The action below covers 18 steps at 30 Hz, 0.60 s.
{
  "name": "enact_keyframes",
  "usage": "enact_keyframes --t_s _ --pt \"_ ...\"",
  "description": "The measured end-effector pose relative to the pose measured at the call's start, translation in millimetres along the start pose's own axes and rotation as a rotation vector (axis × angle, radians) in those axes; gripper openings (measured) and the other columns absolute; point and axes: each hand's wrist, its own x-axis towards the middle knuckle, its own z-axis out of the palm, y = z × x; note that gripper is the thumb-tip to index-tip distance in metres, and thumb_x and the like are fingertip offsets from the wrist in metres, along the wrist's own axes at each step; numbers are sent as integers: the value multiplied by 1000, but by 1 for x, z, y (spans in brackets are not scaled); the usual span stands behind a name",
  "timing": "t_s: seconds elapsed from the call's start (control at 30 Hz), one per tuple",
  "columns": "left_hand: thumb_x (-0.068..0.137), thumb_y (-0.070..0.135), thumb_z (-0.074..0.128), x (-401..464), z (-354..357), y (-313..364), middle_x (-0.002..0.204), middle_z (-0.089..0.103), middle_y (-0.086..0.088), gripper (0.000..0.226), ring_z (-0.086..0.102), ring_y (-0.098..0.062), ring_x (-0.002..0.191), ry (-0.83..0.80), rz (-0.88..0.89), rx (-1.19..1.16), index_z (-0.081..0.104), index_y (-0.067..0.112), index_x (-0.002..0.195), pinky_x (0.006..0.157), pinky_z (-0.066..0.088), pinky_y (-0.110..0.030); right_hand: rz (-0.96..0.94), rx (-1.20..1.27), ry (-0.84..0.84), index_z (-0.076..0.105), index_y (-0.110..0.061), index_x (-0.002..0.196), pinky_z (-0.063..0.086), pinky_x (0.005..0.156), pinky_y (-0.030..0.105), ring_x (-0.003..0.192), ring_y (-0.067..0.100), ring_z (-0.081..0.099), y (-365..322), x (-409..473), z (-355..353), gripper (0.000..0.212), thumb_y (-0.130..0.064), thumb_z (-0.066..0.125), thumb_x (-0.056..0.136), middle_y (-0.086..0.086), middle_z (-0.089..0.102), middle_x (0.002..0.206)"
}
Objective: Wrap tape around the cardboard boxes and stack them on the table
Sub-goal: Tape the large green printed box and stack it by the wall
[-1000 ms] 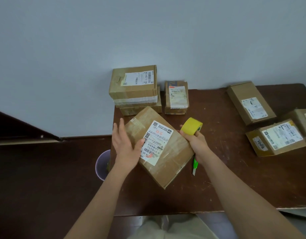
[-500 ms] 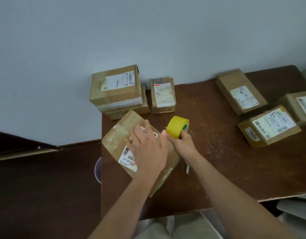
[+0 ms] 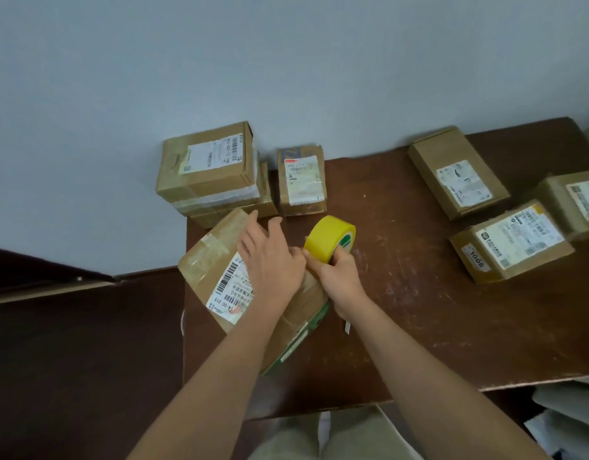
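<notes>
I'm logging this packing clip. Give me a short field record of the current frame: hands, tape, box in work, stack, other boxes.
left hand: flat on the box
right hand: grips the tape roll
tape roll: yellow, at the box's right edge
box: on the table, near its left edge
stack: two boxes, back left
other boxes: four loose ones, one by the stack, three at right

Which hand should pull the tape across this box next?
Probably the right hand: it already grips the yellow tape roll, while the left hand lies flat on the box, steadying it.
</notes>
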Motion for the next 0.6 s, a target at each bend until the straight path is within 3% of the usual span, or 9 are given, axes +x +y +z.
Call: enact_keyframes --t_s 0.07,0.13,0.23,0.3,0.37,0.4,0.5,0.57,0.6 --pt "82 18 61 7 -12 -7 150 26 -15 50 24 -34 138 -26 -49 -92 51 16 132 116 18 -44 -23 83 -42 74 -17 98 58 90 44 98 25 71 -9 0 6 8 -18 73 91 9 76 101" --pt "83 16 63 10 -25 -15 149 25 -13 46 22 -32 139 -9 -76 -208 55 17 128 116 19 -43 -107 77 -100 75 -24 94 55 96 49 105 25 70 -22 -3 16 6 -19 73 91 5 77 104" --pt "78 5 66 13 -44 -26 142 27 -12 41 31 -29 134 140 -83 -458 61 15 118 112 29 -35 -261 25 -175 76 -28 94 54 98 43 107 17 69 -42 -13 31 9 -20 70 93 -2 77 104" --pt "74 -2 65 7 -54 -37 138 28 -7 44 44 -31 122 271 -27 -593 62 20 113 94 44 -23 -354 -3 -219 76 -22 98 54 98 38 106 11 69 -51 -22 37 8 -22 69 95 -8 77 102" --pt "74 -6 63 -8 -57 -50 136 30 -3 47 54 -34 109 360 34 -659 62 24 110 70 47 -14 -414 -39 -249 77 -16 100 54 96 36 103 10 69 -51 -33 43 11 -22 69 95 -8 77 100" --pt "75 -5 62 -17 -55 -57 137 33 -4 42 52 -29 113 381 58 -678 63 22 108 73 47 -14 -427 -66 -253 77 -13 100 54 95 35 100 10 69 -47 -39 46 12 -21 70 94 -6 77 99" --pt "83 7 53 -46 -36 -82 135 43 -10 20 42 -18 127 391 172 -628 68 11 95 108 34 -25 -445 -170 -250 75 -3 97 54 87 37 90 17 70 -29 -58 56 16 -17 73 91 9 76 93" --pt "82 15 47 -59 -28 -96 128 54 -11 26 48 -27 122 373 199 -556 71 5 88 108 34 -45 -452 -231 -261 73 -5 95 54 81 38 85 19 69 -19 -66 61 15 -18 76 88 13 75 92" --pt "78 18 47 -62 -28 -103 121 58 -9 28 52 -30 116 385 158 -534 72 6 84 104 35 -48 -435 -232 -285 73 -12 100 53 82 35 86 14 69 -15 -70 64 16 -21 77 87 10 76 94"
